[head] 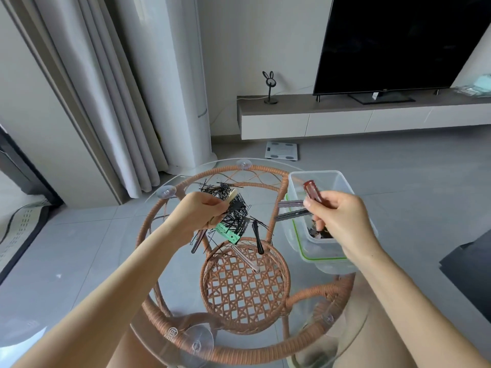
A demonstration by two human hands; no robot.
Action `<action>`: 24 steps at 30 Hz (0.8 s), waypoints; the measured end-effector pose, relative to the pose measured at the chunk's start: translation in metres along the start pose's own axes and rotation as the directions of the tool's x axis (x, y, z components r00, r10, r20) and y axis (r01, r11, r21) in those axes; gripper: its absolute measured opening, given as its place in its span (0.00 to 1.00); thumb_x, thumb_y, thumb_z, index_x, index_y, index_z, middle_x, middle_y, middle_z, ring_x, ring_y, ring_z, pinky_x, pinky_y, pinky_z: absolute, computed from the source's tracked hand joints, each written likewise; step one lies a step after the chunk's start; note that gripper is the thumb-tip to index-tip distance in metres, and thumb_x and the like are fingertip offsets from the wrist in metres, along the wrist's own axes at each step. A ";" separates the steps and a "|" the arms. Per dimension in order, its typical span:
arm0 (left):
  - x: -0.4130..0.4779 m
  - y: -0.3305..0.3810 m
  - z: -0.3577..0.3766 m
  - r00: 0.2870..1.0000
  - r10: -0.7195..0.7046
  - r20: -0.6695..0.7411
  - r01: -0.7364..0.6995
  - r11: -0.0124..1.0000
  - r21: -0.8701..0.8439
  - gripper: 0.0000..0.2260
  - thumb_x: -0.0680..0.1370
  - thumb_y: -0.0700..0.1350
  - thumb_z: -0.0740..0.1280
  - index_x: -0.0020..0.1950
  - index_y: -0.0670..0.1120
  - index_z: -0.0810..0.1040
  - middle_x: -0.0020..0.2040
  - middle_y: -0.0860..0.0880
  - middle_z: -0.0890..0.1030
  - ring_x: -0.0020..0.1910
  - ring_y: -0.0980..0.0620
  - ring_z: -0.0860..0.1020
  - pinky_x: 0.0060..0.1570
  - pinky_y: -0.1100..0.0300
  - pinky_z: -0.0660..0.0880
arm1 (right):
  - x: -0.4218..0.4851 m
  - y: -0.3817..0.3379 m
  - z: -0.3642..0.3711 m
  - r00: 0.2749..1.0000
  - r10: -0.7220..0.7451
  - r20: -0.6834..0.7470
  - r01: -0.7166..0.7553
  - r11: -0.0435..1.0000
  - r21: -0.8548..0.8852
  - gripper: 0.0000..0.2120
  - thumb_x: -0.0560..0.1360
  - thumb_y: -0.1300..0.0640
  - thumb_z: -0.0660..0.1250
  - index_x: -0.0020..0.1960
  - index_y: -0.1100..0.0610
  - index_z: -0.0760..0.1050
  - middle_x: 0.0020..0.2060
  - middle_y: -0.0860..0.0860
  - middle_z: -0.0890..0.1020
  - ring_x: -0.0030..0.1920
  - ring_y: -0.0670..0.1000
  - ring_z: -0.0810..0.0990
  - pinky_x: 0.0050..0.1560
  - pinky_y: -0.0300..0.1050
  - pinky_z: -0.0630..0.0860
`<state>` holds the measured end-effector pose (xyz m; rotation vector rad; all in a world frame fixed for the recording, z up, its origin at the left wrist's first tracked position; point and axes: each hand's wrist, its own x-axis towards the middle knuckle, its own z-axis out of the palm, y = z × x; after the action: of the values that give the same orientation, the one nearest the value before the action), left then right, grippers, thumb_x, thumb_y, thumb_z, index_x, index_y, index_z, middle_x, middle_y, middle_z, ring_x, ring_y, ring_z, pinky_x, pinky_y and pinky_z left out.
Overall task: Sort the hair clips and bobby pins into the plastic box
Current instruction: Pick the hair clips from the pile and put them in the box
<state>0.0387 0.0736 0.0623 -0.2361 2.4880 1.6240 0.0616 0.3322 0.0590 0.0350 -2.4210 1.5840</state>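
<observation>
The right hand (338, 221) is pinching one glossy brown hair clip (311, 190) over the clear plastic box (345, 181) at the round glass counter's (164, 187) right edge. The left hand (202, 211) is gripping a cream clip (232, 194) above the tangled black bobby pins (236, 213).

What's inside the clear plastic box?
The plastic box holds a few long clips leaning over its left wall and a small dark heap at the near end. The right hand, holding a reddish-brown clip above it, covers much of the inside.
</observation>
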 end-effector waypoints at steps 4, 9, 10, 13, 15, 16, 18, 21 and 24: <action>0.001 0.024 0.023 0.996 0.009 0.084 -0.005 0.998 -0.057 0.06 0.74 0.43 0.69 0.39 0.44 0.80 0.27 0.50 0.76 0.26 0.55 0.74 0.35 0.63 0.75 | 0.013 0.021 -0.049 0.992 0.031 -0.123 -0.032 1.000 0.000 0.06 0.70 0.60 0.71 0.34 0.56 0.79 0.20 0.47 0.74 0.20 0.46 0.69 0.26 0.36 0.68; 0.007 0.064 0.076 0.970 0.164 0.182 -0.166 0.986 -0.005 0.03 0.74 0.43 0.69 0.43 0.44 0.81 0.30 0.51 0.80 0.25 0.59 0.76 0.30 0.68 0.76 | 0.021 0.043 -0.069 0.994 0.108 -0.021 -0.109 0.989 -0.104 0.05 0.68 0.65 0.71 0.42 0.57 0.80 0.31 0.52 0.82 0.24 0.43 0.74 0.28 0.32 0.72; 0.008 0.072 0.089 0.961 0.203 0.190 -0.210 0.978 0.016 0.04 0.74 0.43 0.69 0.45 0.43 0.81 0.30 0.51 0.79 0.25 0.59 0.77 0.30 0.69 0.77 | 0.021 0.047 -0.067 0.993 0.118 0.023 -0.114 0.984 -0.137 0.07 0.68 0.65 0.71 0.45 0.57 0.80 0.36 0.53 0.83 0.29 0.45 0.77 0.33 0.35 0.76; 0.014 0.091 0.127 0.935 0.289 0.206 -0.320 0.938 0.135 0.06 0.73 0.40 0.69 0.48 0.40 0.82 0.33 0.49 0.81 0.29 0.54 0.78 0.35 0.66 0.78 | 0.020 0.055 -0.064 0.988 0.086 0.130 -0.038 0.942 -0.335 0.10 0.68 0.62 0.72 0.48 0.53 0.81 0.44 0.49 0.85 0.43 0.46 0.80 0.44 0.39 0.74; 0.017 0.096 0.147 0.922 0.297 0.249 -0.355 0.906 0.233 0.07 0.72 0.37 0.67 0.49 0.40 0.83 0.42 0.44 0.84 0.38 0.49 0.80 0.46 0.59 0.78 | 0.020 0.058 -0.064 0.992 0.052 0.112 -0.006 0.926 -0.378 0.10 0.69 0.60 0.71 0.50 0.53 0.81 0.46 0.47 0.84 0.44 0.45 0.79 0.45 0.37 0.72; 0.019 0.096 0.153 0.912 0.297 0.283 -0.374 0.886 0.275 0.08 0.72 0.36 0.67 0.49 0.41 0.82 0.48 0.44 0.84 0.44 0.48 0.80 0.50 0.58 0.76 | 0.020 0.058 -0.065 0.996 0.037 0.077 -0.005 0.924 -0.382 0.10 0.69 0.60 0.71 0.50 0.55 0.81 0.47 0.49 0.84 0.45 0.46 0.80 0.47 0.37 0.73; 0.023 0.092 0.160 0.898 0.303 0.319 -0.408 0.847 0.342 0.09 0.73 0.34 0.66 0.50 0.41 0.82 0.53 0.44 0.83 0.51 0.47 0.80 0.54 0.59 0.74 | 0.019 0.056 -0.067 1.000 0.003 0.008 0.001 0.917 -0.398 0.09 0.70 0.61 0.70 0.50 0.57 0.81 0.48 0.52 0.84 0.47 0.51 0.82 0.50 0.42 0.75; 0.028 0.085 0.154 0.908 0.333 0.254 -0.412 0.824 0.389 0.11 0.74 0.34 0.62 0.52 0.42 0.81 0.52 0.45 0.83 0.52 0.47 0.80 0.54 0.60 0.75 | 0.015 0.050 -0.068 0.996 -0.082 -0.025 0.063 0.894 -0.444 0.07 0.72 0.63 0.68 0.48 0.60 0.81 0.47 0.56 0.84 0.47 0.55 0.82 0.52 0.48 0.77; 0.033 0.077 0.132 0.906 0.392 0.158 -0.421 0.802 0.424 0.12 0.75 0.35 0.62 0.52 0.45 0.81 0.52 0.47 0.83 0.47 0.52 0.78 0.54 0.62 0.74 | 0.005 0.036 -0.061 0.985 -0.171 -0.020 0.144 0.881 -0.450 0.06 0.73 0.62 0.66 0.46 0.60 0.82 0.43 0.55 0.85 0.42 0.55 0.82 0.47 0.48 0.77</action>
<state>-0.0038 0.2233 0.0710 0.4346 2.9106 1.0753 0.0624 0.4027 0.0506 0.0972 -2.5980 0.9167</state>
